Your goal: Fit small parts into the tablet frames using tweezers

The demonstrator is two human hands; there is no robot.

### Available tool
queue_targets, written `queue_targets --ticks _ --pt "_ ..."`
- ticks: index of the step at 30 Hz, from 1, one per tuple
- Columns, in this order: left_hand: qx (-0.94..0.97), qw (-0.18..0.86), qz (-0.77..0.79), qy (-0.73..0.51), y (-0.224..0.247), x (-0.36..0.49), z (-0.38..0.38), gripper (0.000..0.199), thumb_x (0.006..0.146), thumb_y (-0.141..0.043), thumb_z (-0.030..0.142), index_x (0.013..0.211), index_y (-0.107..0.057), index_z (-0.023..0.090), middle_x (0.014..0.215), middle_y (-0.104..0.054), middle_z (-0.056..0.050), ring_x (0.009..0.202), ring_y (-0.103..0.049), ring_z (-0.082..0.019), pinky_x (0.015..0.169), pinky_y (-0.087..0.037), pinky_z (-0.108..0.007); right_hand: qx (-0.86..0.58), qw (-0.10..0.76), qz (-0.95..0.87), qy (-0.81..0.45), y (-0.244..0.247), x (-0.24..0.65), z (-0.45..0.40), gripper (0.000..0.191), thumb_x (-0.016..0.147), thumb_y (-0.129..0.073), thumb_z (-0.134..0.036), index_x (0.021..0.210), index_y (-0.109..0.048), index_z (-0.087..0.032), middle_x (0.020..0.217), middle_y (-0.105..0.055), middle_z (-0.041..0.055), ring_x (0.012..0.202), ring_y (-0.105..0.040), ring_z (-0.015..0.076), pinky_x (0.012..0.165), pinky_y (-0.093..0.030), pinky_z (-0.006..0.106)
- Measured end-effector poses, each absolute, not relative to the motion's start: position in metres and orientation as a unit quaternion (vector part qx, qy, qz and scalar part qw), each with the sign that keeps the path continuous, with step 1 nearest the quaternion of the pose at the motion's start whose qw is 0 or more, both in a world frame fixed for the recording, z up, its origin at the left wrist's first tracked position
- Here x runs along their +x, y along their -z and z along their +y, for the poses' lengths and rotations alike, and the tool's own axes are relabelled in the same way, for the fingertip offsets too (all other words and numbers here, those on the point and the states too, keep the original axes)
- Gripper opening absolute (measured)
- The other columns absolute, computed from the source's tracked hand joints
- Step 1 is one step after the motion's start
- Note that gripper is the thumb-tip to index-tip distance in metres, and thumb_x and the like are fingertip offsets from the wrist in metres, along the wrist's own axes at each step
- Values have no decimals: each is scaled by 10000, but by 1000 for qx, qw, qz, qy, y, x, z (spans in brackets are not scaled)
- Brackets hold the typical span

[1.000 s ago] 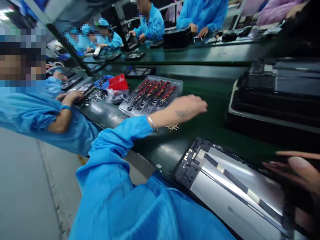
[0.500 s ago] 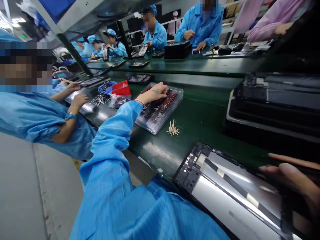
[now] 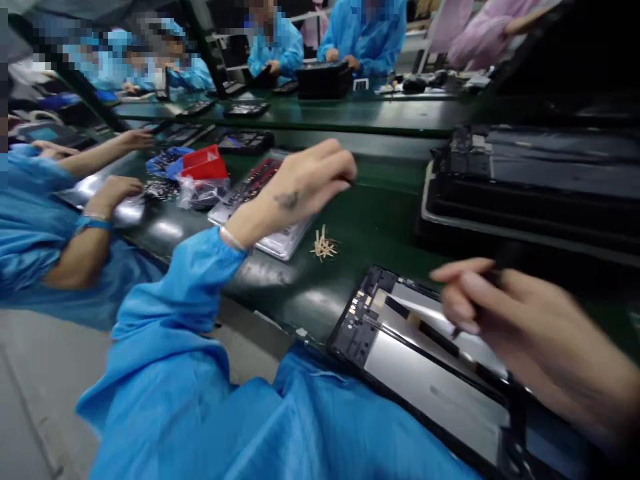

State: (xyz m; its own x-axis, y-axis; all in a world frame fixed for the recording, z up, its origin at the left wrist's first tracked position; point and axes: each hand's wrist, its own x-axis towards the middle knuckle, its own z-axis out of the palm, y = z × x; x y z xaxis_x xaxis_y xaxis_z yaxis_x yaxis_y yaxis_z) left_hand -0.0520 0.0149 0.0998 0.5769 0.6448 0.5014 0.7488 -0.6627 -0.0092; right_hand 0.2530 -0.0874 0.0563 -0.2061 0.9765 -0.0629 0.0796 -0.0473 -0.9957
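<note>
Your left hand (image 3: 307,183) has thumb and forefinger drawn together in a pinch, a small dark piece (image 3: 351,179) showing at the tips (too little of it to name). Your right hand (image 3: 530,320) has its fingers curled round a slim dark tool (image 3: 496,275), blurred, above the opened tablet (image 3: 430,380). That tablet lies at the near edge of the green bench (image 3: 385,213), silver panel up. Under and behind your left wrist sits the clear tray (image 3: 280,247) of parts, with pale strips (image 3: 324,247) heaped just beside it. Farther left stand a red bin (image 3: 203,165) and a blue bin (image 3: 164,161), touching.
</note>
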Motion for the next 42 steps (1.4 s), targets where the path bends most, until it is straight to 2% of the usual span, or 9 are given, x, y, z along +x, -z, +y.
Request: queue_targets --ticks 2,6,10,13,18,25,31,35,42 --pt "-926 161 -255 227 -95 -15 -21 317 1067 -372 227 1065 -690 232 1013 -688 -73 960 -663 -197 815 -545 -348 -448 381 -473 -656 -53 236 -87 350 866 -727 -539 845 -763 -191 661 -546 17 555 -450 116 545 -469 279" --pt "-952 202 59 222 -76 27 -54 190 1040 -529 258 1029 -714 296 1055 -714 -8 950 -682 -166 832 -591 -303 -435 387 -408 -704 -43 229 -90 306 839 -779 -494 814 -736 -192 667 -535 -1 624 -471 115 582 -439 242" --pt "-924 267 119 246 -60 38 -46 195 1037 -542 265 1025 -736 278 1059 -726 -6 940 -691 -167 887 -601 -296 -460 415 -407 -671 -40 238 -92 258 765 -854 -430 811 -730 -209 727 -592 -2 642 -509 113 563 -412 233" --pt "-917 282 60 275 -55 40 -41 188 1049 -525 259 1041 -713 267 1019 -728 -1 955 -688 -151 865 -591 -284 -473 429 -461 -616 -41 241 -90 253 787 -828 -445 823 -752 -207 674 -588 -6 612 -506 116 550 -398 241" --pt "-912 236 -162 294 -56 41 -44 189 1057 -524 257 967 -654 154 875 -710 -58 743 -637 -159 642 -502 -299 -489 413 -630 -441 -45 242 -87 206 878 -719 -385 785 -734 -201 620 -601 -9 560 -503 122 525 -376 257" --pt "-927 194 -204 249 -57 39 -56 220 1077 -431 176 998 -629 123 901 -692 -68 811 -635 -160 725 -504 -281 -473 403 -722 -304 -43 240 -90 233 935 -608 -255 714 -655 -202 704 -632 1 621 -535 123 583 -384 270" --pt "-906 268 -216 245 -53 34 -50 235 1058 -421 170 877 -570 167 774 -602 -40 710 -557 -179 646 -416 -323 -486 390 -709 -331 -39 239 -91 208 930 -626 -303 773 -718 -205 716 -664 12 639 -585 147 601 -422 289" --pt "-871 311 -331 185 -47 9 -32 244 1030 -397 102 864 -563 167 788 -584 -61 730 -541 -216 664 -404 -343 -514 397 -632 -422 -36 241 -85 208 899 -689 -396 837 -762 -211 831 -746 39 765 -687 197 651 -505 301" --pt "-883 178 -430 -53 -50 -33 -30 259 924 -419 -18 1008 -628 111 938 -632 -117 804 -577 -244 701 -452 -342 -534 409 -546 -500 -30 244 -77 319 825 -780 -475 693 -726 -190 989 -762 89 883 -719 231 571 -515 255"
